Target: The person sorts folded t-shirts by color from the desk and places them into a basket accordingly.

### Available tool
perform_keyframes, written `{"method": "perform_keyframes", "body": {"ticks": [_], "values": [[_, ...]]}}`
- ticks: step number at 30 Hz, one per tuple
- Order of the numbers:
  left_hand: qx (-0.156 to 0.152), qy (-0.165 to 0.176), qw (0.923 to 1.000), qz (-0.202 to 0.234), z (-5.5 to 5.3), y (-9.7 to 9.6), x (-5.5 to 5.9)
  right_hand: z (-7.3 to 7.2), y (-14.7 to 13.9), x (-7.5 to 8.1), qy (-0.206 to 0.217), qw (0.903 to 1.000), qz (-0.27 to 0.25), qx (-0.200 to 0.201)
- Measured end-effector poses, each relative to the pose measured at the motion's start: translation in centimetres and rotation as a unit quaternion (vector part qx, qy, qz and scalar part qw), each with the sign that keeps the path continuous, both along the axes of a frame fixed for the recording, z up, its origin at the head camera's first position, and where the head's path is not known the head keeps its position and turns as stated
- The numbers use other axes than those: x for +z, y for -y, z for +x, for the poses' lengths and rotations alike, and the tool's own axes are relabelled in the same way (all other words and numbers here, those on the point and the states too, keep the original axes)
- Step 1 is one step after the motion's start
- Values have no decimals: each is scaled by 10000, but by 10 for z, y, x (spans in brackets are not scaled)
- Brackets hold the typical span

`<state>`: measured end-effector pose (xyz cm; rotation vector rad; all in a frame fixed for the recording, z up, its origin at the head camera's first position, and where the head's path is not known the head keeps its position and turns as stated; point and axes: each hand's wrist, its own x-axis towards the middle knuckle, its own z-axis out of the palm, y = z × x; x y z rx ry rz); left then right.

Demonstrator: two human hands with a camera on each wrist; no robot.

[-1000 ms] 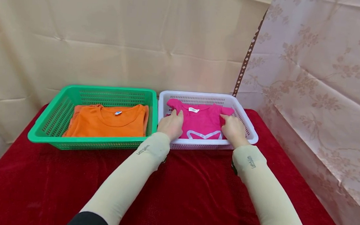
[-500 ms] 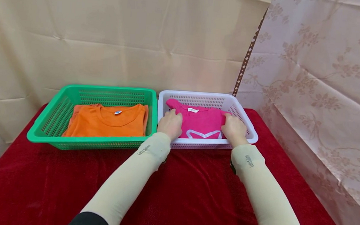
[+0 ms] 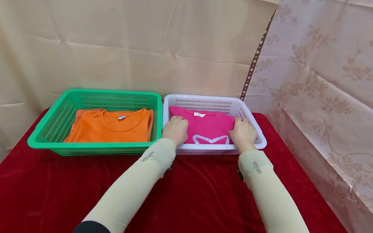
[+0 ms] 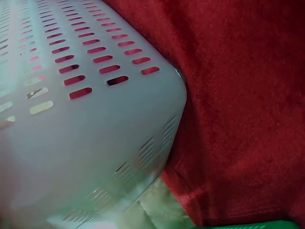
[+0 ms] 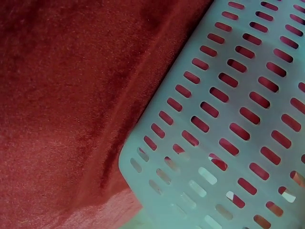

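Observation:
A folded pink T-shirt [image 3: 208, 127] with a pale star outline and a white neck label lies in the white basket [image 3: 204, 145]. At its left edge my left hand [image 3: 176, 129] grips the fabric, fingers bent and fingertips hidden. My right hand [image 3: 243, 133] holds the opposite edge, thumb toward the shirt. Both wrists pass over the basket's front rim. Neither hand shows clearly in the wrist views, where the slotted outer wall of the white basket [image 4: 95, 129] fills much of the left one and its pierced side [image 5: 228, 119] the right one.
Left of the white basket, nearly touching it, stands a green basket [image 3: 93, 147] holding a folded orange T-shirt [image 3: 114, 127]. Red velvet cloth [image 3: 194, 196] covers the table. A beige curtain [image 3: 114, 35] hangs behind, and a floral curtain [image 3: 331, 87] borders the right side.
The pink T-shirt's raised shoulder corners have come down and lie flatter. My fingers, earlier pointing at the sleeves, have bent in at the shirt's edges. The baskets stay put.

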<state>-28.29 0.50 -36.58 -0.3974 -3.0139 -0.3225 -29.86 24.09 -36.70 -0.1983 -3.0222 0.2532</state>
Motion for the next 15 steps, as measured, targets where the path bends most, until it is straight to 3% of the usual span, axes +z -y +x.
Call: {"method": "perform_keyframes", "body": {"ticks": [4,8,12,15], "values": [[-31,55,9999,118,0,1,0,0,0,0,27,10000,-1,-24],[-32,46,9966,824,-2,2,3,-3,-1,2,4,9999,-78,-91],[-61,-193,9827,1839,-4,6,6,-6,-3,5,-400,9985,-371,-59],[-117,-188,9746,2227,-4,11,8,-7,-4,5,-751,9949,-673,80]]}}
